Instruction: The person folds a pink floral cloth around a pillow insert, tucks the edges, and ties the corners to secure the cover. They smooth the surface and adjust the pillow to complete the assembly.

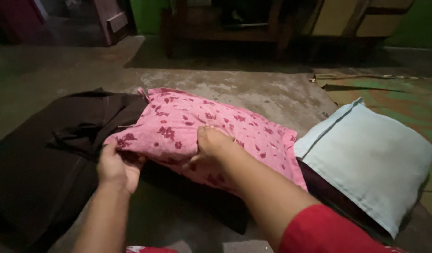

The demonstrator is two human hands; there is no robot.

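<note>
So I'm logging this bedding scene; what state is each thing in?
Pink floral pillow: lying flat, gripped at its near edge.
Left hand: holding the pillow's left corner.
Right hand: pressing the pillow's edge.
Pale blue pillow: lying flat, untouched.
Dark cloth: spread out, bunched near the pink pillow.

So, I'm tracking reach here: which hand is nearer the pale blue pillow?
Right. The right hand presses the pink pillow beside the pale blue pillow; the left hand grips the far end.
</note>
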